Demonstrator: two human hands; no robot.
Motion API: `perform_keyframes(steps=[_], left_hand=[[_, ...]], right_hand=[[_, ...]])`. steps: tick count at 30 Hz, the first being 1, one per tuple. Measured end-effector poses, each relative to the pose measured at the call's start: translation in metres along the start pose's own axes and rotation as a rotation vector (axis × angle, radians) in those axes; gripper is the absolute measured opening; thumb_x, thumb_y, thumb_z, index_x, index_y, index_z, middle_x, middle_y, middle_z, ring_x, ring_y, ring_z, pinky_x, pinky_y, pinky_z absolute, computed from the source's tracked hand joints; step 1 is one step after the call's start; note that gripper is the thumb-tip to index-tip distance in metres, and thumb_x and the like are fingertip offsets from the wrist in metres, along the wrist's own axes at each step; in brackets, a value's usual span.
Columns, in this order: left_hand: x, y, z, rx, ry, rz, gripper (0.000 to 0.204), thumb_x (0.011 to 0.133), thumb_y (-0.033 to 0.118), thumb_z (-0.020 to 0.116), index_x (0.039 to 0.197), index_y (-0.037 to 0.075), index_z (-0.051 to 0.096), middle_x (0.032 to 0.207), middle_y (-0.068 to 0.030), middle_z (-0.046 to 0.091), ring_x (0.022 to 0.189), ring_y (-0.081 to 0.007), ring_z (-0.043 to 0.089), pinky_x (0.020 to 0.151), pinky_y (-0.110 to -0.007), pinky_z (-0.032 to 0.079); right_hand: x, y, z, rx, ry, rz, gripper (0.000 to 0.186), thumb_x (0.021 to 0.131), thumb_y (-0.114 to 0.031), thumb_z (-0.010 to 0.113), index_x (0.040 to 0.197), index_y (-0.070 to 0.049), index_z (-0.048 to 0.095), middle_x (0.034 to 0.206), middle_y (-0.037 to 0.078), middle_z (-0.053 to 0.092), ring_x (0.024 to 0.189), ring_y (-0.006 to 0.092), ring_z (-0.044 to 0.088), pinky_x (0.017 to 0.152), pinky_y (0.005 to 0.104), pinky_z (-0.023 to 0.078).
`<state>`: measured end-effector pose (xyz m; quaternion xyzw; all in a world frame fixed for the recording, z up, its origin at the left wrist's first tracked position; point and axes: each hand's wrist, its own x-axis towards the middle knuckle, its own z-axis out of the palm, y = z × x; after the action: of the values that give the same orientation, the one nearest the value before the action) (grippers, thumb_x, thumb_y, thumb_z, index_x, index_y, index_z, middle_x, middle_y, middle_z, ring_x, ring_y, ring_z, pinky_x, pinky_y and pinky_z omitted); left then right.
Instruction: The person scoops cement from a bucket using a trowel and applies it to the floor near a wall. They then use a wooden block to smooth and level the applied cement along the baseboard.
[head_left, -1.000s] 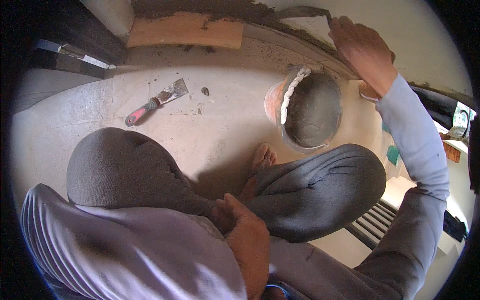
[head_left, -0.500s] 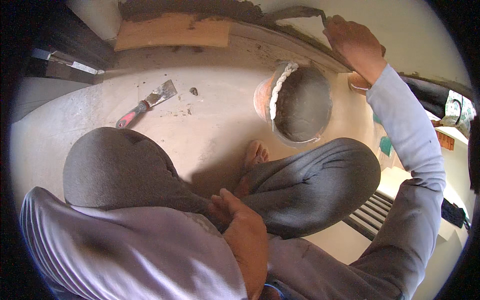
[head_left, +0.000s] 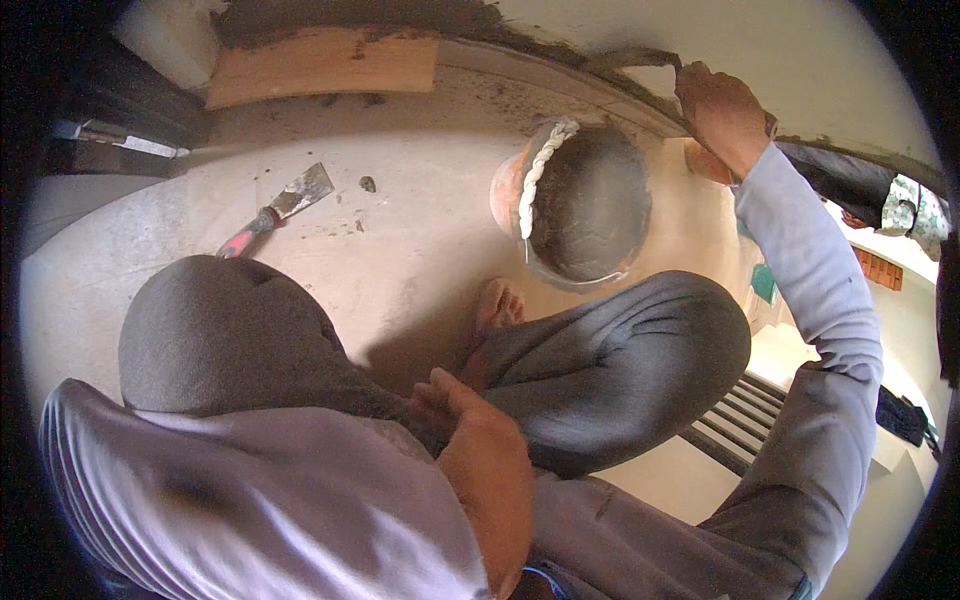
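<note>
My right hand (head_left: pixel 725 115) is closed around a trowel (head_left: pixel 645 58), reaching out at the upper right. Its thin blade lies against the foot of the pale wall, along a band of dark grey mortar (head_left: pixel 400 18). My left hand (head_left: pixel 480 430) rests by my lap, fingers loosely bent and partly apart, with nothing seen in it. Between my legs and the wall stands an orange bucket (head_left: pixel 505 195) with a white braided handle wrap (head_left: pixel 543 170). Grey mortar (head_left: pixel 590 205) coats its inside. A scraper (head_left: pixel 300 190) with a red and black grip lies on the floor to the left.
An orange-brown board (head_left: pixel 325 68) lies along the wall's base at upper left. A mortar crumb (head_left: pixel 367 184) is beside the scraper. My bent legs (head_left: pixel 620 370) frame the near floor. A dark slatted grate (head_left: pixel 735 420) and a green piece (head_left: pixel 763 283) are on the right.
My right hand and the trowel have slid to the right and slightly nearer along the wall's foot. My view has shifted a little; my left hand stays by my lap.
</note>
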<state>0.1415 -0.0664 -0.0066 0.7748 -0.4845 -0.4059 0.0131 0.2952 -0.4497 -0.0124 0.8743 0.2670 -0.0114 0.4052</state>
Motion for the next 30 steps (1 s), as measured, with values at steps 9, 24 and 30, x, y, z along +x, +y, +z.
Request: perform_keyframes(steps=[9, 24, 30], left_hand=[[0.005, 0.000, -0.008, 0.047, -0.020, 0.050, 0.017, 0.075, 0.015, 0.059, 0.074, 0.002, 0.070, 0.070, -0.0167, 0.065, 0.069, -0.0290, 0.067, 0.065, -0.039, 0.053], [0.003, -0.001, -0.006, 0.014, -0.026, 0.013, 0.016, 0.075, 0.016, 0.060, 0.074, 0.003, 0.071, 0.069, -0.0152, 0.066, 0.070, -0.0281, 0.066, 0.067, -0.038, 0.052], [0.001, -0.002, -0.004, 0.006, -0.010, 0.028, 0.016, 0.074, 0.016, 0.061, 0.073, 0.004, 0.071, 0.069, -0.0146, 0.066, 0.070, -0.0278, 0.066, 0.068, -0.038, 0.052]], right_hand=[[-0.020, 0.018, 0.032, -0.029, -0.132, 0.044, 0.023, 0.087, -0.021, 0.052, 0.104, -0.005, 0.053, 0.091, 0.014, 0.058, 0.076, 0.0305, 0.062, 0.065, 0.0433, 0.051], [0.002, -0.011, -0.024, 0.071, -0.059, 0.016, 0.024, 0.085, -0.014, 0.051, 0.106, -0.001, 0.055, 0.091, 0.015, 0.057, 0.071, 0.0323, 0.062, 0.062, 0.0421, 0.051], [0.046, -0.033, -0.032, 0.033, 0.108, -0.061, 0.023, 0.081, -0.012, 0.053, 0.101, -0.001, 0.055, 0.088, 0.015, 0.057, 0.069, 0.0311, 0.062, 0.060, 0.0412, 0.051]])
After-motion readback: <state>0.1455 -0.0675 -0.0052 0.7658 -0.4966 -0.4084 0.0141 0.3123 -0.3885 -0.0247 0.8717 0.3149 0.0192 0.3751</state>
